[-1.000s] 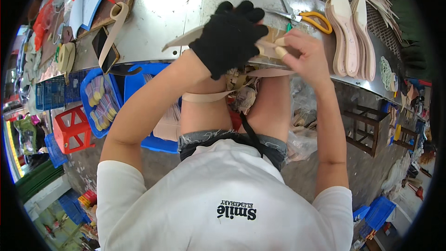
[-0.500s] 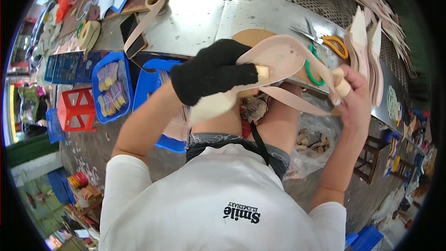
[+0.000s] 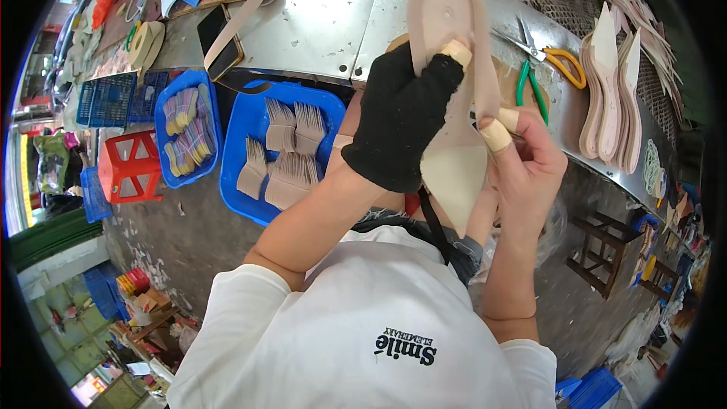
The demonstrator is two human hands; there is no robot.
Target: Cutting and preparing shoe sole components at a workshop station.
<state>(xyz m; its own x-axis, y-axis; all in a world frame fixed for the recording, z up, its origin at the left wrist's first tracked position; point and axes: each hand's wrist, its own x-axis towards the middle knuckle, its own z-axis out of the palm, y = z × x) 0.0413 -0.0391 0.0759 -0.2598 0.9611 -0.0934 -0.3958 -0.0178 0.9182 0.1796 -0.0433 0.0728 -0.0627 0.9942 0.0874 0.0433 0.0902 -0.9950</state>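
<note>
The left hand (image 3: 405,117), in a black glove, grips the pale shoe sole (image 3: 462,117) over the tabletop's (image 3: 318,23) near edge. A pink strip (image 3: 487,79) runs around its round end (that bit looks done) to the right hand (image 3: 526,155), which pinches the strip; the pointed end (image 3: 457,174) shows none, so it seems left to do.

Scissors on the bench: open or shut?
Open: the scissors show two blades spread in a V, the orange handle apart from the green handle.
</note>
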